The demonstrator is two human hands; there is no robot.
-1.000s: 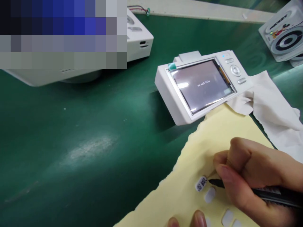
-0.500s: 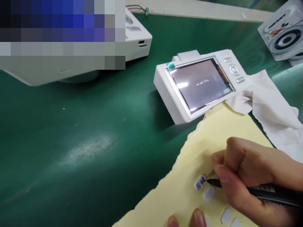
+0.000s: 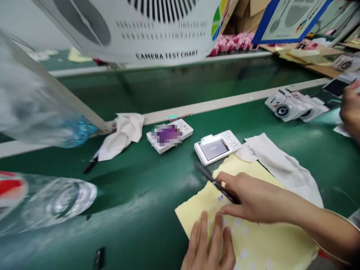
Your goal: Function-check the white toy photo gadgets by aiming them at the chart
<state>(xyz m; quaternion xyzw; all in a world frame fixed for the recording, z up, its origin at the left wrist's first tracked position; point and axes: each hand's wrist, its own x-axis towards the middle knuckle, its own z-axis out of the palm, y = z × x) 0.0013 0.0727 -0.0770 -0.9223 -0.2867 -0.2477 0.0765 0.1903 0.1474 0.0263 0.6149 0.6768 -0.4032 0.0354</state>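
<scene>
Looking down from your head view, and here's your right hand (image 3: 250,195) over the yellow, torn-edged sheet of paper (image 3: 281,240), its grip closed around a slim black pen (image 3: 218,183)! The pen slants up and left, its far end blurred towards the white, box-shaped camera with a grey screen (image 3: 199,153); you can't tell from here whether it's capped. Your left hand (image 3: 208,245) is down on the sheet too, fingers spread slightly apart, its grip clamped on nothing, apparently steadying the paper.

And the score so far? One small white label with dark handwritten characters (image 3: 220,197) sits on the sheet, just beside the pen; that one looks written, though blur hides whether every stroke is there. Lower down come several small pale labels (image 3: 244,254), and no writing shows on those; some are too faint to count. So, by the look of it, one marked and the others apparently blank, all on the paper.

Around you, the crumpled white cloth (image 3: 287,168) touches the camera's right end, and a second white camera with a blurred-out screen (image 3: 186,129) lies apart to its left on the green worktop (image 3: 146,225).
</scene>
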